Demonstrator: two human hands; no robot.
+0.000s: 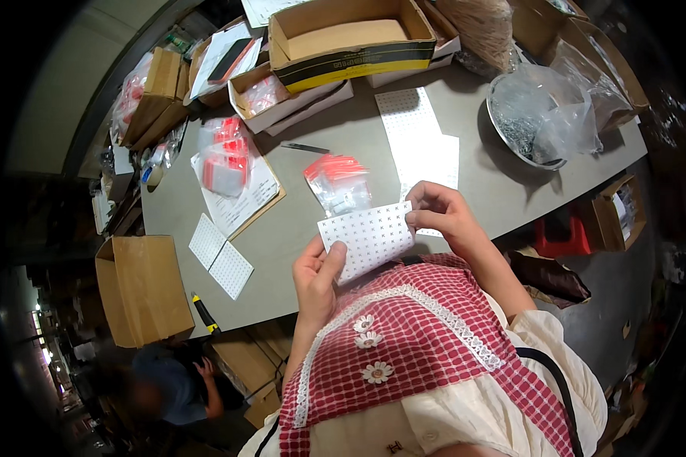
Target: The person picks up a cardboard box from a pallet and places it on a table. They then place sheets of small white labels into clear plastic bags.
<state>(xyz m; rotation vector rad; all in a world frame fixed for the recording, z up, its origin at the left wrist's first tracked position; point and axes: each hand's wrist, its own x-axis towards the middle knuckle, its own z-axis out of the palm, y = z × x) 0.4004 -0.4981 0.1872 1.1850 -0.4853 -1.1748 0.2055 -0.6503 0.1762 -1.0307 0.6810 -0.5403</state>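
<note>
A white sheet of small printed labels (370, 238) is held up in front of my apron, slightly curved. My left hand (318, 276) grips its left edge, thumb on the printed face. At its upper right corner, my right hand (438, 209) pinches the sheet between thumb and fingers. Just beyond the sheet lies a fanned stack of clear zip bags with red strips (339, 183), partly covered by it. More printed label sheets (409, 114) rest on the table past my right hand. Two smaller label sheets (221, 257) lie to the left.
A metal bowl of small metal parts (499, 126), partly covered by clear plastic, stands at the right. Boxes (351, 57) line the far edge. Left are a clipboard (263, 206) with red-striped bags, a pen (306, 148), a yellow-black cutter (205, 312) and a cardboard box (141, 289). Another person (175, 381) is lower left.
</note>
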